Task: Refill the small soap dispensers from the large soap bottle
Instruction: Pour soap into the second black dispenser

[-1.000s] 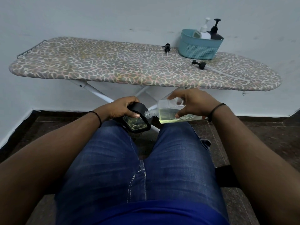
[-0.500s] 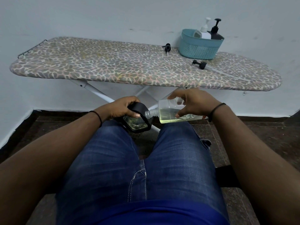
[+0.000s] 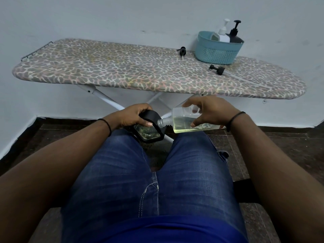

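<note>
One ironing board [image 3: 122, 74] across the top, basket [image 3: 217, 51] at one o'clock, clear soap bottle [image 3: 185, 122] tipped sideways at centre in right hand [image 3: 210, 111], its mouth touching black-framed dispenser [image 3: 149, 132] gripped by left hand [image 3: 133, 116], two pump caps [image 3: 217, 69] near the basket

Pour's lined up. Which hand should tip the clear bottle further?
Right hand: it grips the clear bottle, mouth at the black dispenser. Left hand holds that dispenser.
</note>
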